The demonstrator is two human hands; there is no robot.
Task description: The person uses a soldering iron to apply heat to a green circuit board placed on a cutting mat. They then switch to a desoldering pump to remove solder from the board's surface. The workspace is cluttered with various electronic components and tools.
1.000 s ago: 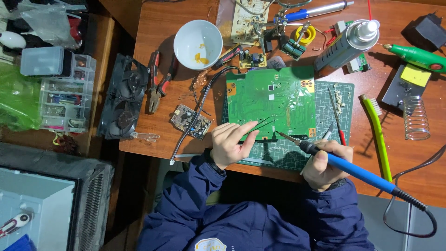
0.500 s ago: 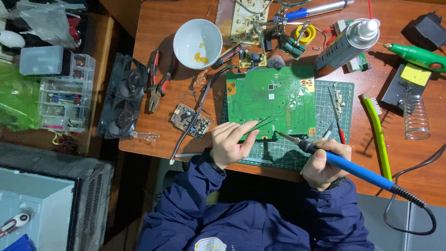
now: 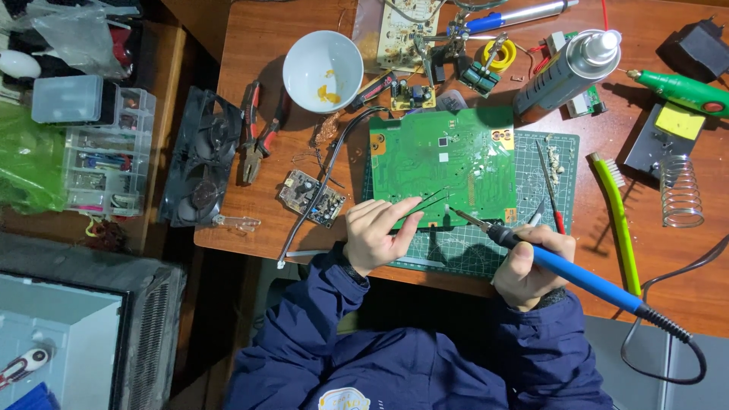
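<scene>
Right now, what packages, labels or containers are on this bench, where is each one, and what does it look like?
Spray can: lying top right of the green circuit board, silver cylinder, white cap.
Yellow note: far right, square, stuck on a dark stand.
Clear lidded box: far left, rectangular, translucent.
Compartment organizer: under that box, clear plastic, small coloured parts inside.
Green plastic bag: left edge, crumpled.
</scene>
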